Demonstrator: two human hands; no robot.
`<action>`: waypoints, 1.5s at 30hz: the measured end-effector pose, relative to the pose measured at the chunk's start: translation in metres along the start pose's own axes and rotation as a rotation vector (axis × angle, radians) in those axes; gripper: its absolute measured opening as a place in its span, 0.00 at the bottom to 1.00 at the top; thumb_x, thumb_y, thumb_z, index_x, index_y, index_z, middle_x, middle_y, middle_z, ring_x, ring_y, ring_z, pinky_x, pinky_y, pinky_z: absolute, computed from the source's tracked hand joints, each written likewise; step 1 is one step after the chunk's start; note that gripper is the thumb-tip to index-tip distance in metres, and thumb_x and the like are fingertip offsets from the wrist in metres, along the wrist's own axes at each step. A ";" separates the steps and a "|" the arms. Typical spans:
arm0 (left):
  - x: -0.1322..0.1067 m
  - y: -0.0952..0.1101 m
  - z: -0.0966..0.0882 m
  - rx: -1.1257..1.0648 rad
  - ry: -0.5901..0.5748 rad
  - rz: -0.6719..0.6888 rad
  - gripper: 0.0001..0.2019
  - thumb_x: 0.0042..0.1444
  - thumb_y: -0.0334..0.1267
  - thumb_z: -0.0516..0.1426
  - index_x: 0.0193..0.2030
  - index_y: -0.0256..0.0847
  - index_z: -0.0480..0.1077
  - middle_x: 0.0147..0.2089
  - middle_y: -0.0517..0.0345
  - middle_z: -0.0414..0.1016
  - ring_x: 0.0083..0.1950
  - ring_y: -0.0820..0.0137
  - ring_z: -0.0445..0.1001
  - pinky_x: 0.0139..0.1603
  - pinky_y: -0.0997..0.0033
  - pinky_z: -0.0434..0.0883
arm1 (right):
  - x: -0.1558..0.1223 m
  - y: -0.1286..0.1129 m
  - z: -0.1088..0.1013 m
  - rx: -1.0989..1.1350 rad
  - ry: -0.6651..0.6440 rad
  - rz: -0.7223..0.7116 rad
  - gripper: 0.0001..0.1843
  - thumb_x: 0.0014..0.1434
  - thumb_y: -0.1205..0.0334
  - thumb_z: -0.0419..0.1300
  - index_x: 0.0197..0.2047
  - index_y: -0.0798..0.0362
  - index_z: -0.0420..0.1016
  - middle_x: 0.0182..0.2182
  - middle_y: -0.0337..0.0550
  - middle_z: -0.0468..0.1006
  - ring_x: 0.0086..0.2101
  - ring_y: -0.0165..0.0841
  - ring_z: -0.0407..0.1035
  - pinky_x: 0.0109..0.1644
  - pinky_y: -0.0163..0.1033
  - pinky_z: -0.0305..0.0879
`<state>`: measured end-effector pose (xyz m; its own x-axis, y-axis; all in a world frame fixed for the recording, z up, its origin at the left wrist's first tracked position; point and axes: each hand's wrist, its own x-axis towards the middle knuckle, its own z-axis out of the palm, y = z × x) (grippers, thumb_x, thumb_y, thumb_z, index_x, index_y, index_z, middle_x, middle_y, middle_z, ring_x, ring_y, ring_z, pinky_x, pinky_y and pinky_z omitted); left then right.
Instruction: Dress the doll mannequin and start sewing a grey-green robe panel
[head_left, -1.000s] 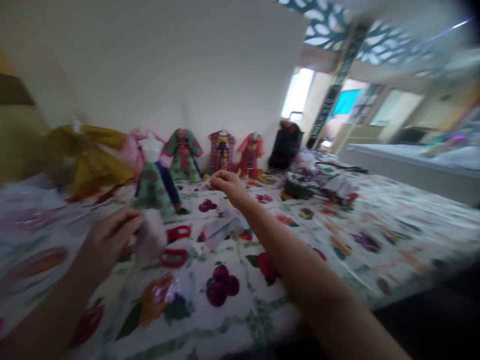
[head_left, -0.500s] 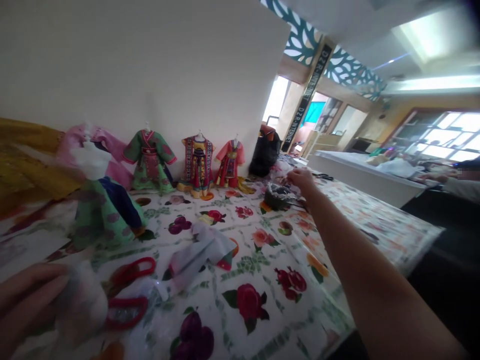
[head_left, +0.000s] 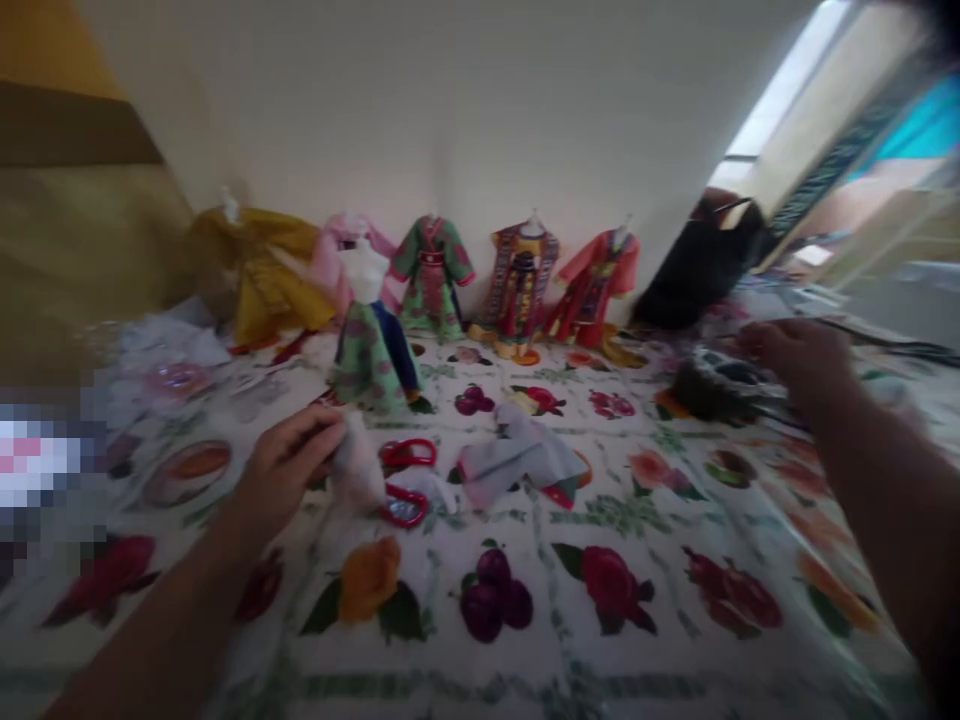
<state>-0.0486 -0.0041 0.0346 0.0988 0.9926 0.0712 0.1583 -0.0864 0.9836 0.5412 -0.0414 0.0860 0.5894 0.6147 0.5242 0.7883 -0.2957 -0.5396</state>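
Now the left hand (head_left: 289, 470) grips white cloth (head_left: 356, 465) — the right hand (head_left: 795, 355), fingers curled, hovers above a dark clump (head_left: 712, 390).

The bundled fabric (head_left: 356, 470) is white — the tablecloth (head_left: 544, 655) white with purple plums, red roses.

We seem to be in a sewing or craft workroom: 6 doll-sized costumes (head_left: 433, 275) stand along the wall (head_left: 450, 110), and red-handled scissors (head_left: 405, 480) lie on a fruit-print tablecloth (head_left: 555, 650).
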 end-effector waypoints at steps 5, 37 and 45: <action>-0.004 0.002 0.005 -0.183 -0.048 0.022 0.12 0.52 0.48 0.65 0.34 0.41 0.74 0.26 0.64 0.65 0.25 0.78 0.62 0.21 0.83 0.60 | -0.070 -0.115 0.021 0.383 -0.329 -0.036 0.10 0.59 0.51 0.63 0.38 0.48 0.80 0.34 0.47 0.80 0.32 0.33 0.72 0.38 0.43 0.66; -0.078 0.040 0.034 0.372 0.021 0.731 0.33 0.50 0.43 0.67 0.62 0.46 0.62 0.63 0.44 0.66 0.65 0.54 0.65 0.62 0.52 0.65 | -0.266 -0.293 0.045 1.545 -0.844 0.311 0.12 0.46 0.59 0.69 0.31 0.52 0.70 0.25 0.35 0.74 0.25 0.28 0.69 0.32 0.36 0.68; -0.095 0.056 0.018 0.470 -0.055 0.620 0.05 0.57 0.36 0.56 0.39 0.42 0.72 0.36 0.58 0.77 0.37 0.66 0.74 0.40 0.68 0.68 | -0.276 -0.286 0.026 1.454 -0.713 0.300 0.16 0.46 0.65 0.67 0.37 0.50 0.67 0.25 0.32 0.74 0.25 0.27 0.71 0.34 0.35 0.72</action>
<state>-0.0316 -0.1050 0.0799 0.3516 0.7466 0.5647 0.4566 -0.6634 0.5928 0.1485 -0.1073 0.0791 0.1615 0.9788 0.1257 -0.3910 0.1804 -0.9025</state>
